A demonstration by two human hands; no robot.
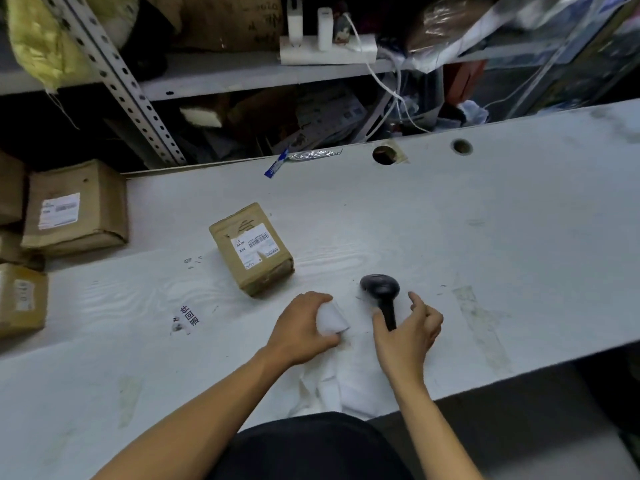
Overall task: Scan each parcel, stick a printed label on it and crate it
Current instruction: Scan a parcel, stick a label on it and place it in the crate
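- Centrally, left hand point(300, 330) curled over a white label roll point(331, 318), thumb and fingers wrapped around it, pressed to the white worktable point(485, 216).
- Right hand point(408, 332) just beside, fingers spread and loosely bent around the handle of a black barcode scanner point(381, 295); thumb against the handle, forefinger lifted clear; cannot tell whether truly clamped or only touching.
- Scanner lying on the tabletop, head pointing away from the body.
- White backing paper strip point(341, 386) trailing from the roll toward the table's near edge.
- Small cardboard parcel point(252, 249) beyond the left hand, apart from both hands, flat on the table, white barcode label on its top face.
- More cardboard parcels point(74, 209) stacked at the far left.
- Blue sachet point(277, 165) near the table's back edge; white power strip point(327, 50) on the shelf behind.
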